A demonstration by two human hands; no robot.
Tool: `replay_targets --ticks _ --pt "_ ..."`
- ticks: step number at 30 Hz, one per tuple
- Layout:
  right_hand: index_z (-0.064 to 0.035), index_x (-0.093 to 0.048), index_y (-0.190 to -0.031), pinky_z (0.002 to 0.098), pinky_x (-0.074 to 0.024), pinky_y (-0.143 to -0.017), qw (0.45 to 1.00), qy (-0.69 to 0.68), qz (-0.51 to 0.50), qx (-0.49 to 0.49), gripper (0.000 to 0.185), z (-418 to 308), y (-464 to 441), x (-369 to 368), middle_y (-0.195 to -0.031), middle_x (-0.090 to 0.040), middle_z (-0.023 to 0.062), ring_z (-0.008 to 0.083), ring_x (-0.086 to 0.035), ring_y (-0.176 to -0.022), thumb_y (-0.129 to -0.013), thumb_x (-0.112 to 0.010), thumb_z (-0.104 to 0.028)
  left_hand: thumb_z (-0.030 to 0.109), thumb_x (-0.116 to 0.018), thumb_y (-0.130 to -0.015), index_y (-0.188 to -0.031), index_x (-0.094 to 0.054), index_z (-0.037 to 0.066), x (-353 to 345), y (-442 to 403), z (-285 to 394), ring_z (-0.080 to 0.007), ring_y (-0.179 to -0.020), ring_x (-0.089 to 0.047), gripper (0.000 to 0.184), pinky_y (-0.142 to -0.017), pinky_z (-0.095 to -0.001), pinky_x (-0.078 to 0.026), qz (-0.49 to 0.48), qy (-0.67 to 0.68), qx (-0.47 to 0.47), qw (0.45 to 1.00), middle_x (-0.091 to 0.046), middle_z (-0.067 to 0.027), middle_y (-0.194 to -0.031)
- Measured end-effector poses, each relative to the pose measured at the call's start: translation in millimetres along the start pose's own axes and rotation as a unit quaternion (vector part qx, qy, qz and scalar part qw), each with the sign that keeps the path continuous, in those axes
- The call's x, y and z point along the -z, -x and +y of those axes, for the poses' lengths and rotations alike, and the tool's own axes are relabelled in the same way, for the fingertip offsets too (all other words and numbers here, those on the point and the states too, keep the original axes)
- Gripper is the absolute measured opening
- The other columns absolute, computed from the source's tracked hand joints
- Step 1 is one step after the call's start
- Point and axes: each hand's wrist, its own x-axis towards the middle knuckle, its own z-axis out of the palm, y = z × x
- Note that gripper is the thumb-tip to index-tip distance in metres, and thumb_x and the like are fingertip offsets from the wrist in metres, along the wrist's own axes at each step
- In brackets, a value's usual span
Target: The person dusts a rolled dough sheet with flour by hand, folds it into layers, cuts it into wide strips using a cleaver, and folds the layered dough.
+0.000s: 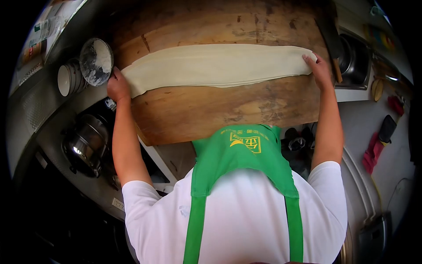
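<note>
A long, pale sheet of dough [215, 66] lies folded in layers across a wooden board [220, 105]. At its left end my left hand [118, 86] is closed on the dough's edge, close to a metal bowl with white flour [96, 62]. My right hand [318, 68] grips the opposite end, with the thumb on top of the dough and the other fingers partly hidden beneath it. The layered edges show along the side of the dough nearest me.
Stacked white bowls [70, 78] stand beside the flour bowl. A large steel pot [86, 145] is at the lower left. A cleaver-like dark blade [329, 37] lies at the board's right edge, beside a black stove [354, 59]. Pink and black gloves [378, 143] are at far right.
</note>
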Motion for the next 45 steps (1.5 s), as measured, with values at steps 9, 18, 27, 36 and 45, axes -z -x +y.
replay_targets --ticks 9,18,27,36,45 --pt "-0.0004 -0.072 -0.119 0.0275 -0.0524 -0.084 0.992 -0.055 0.11 -0.034 0.038 26 29 -38 -0.108 -0.074 0.0029 0.0104 -0.067 -0.093 -0.093 -0.079 -0.027 0.022 -0.069 -0.089 -0.124 -0.061 0.0 -17 82 32 -0.0475 -0.138 -0.043 0.042 -0.112 -0.0565 -0.037 0.149 0.062 -0.358 0.92 -0.051 -0.0231 -0.147" --pt "0.0009 -0.07 -0.113 0.0283 -0.0539 -0.082 0.965 -0.219 0.146 -0.013 0.028 47 11 -26 -0.107 -0.074 0.0059 0.0124 -0.068 -0.094 -0.097 -0.075 -0.021 0.037 -0.073 -0.084 -0.129 -0.059 0.004 -23 103 171 -0.0419 -0.131 -0.049 0.058 -0.11 -0.0529 -0.038 0.022 0.118 -0.515 0.849 -0.057 -0.0194 -0.136" --pt "-0.0005 -0.074 -0.109 0.0248 -0.0512 -0.073 0.97 -0.166 0.178 -0.014 0.027 61 27 -21 -0.097 -0.074 0.002 0.0085 -0.066 -0.081 -0.097 -0.073 -0.025 0.039 -0.075 -0.081 -0.103 -0.067 0.011 -14 68 147 -0.0326 -0.097 -0.063 0.037 -0.08 -0.0455 -0.05 0.118 0.045 -0.5 0.857 -0.066 -0.0097 -0.103" --pt "-0.0039 -0.074 -0.116 0.0301 -0.0533 -0.083 0.98 -0.038 0.183 0.072 0.035 38 45 -41 -0.104 -0.074 0.0048 0.0124 -0.066 -0.093 -0.089 -0.08 -0.024 0.033 -0.074 -0.087 -0.078 -0.062 0.013 -25 23 115 -0.032 -0.077 -0.063 0.025 -0.066 -0.0452 -0.05 0.118 -0.014 -0.529 0.84 -0.063 -0.0077 -0.082" --pt "-0.0033 -0.068 -0.125 0.0306 -0.0532 -0.089 0.994 -0.091 0.036 0.045 0.039 34 36 -23 -0.113 -0.073 0.0056 0.0146 -0.067 -0.101 -0.091 -0.079 -0.02 0.043 -0.07 -0.088 -0.082 -0.064 0.016 -22 22 114 -0.0315 -0.072 -0.065 0.029 -0.062 -0.0447 -0.051 0.112 -0.028 -0.536 0.836 -0.065 -0.0067 -0.082"
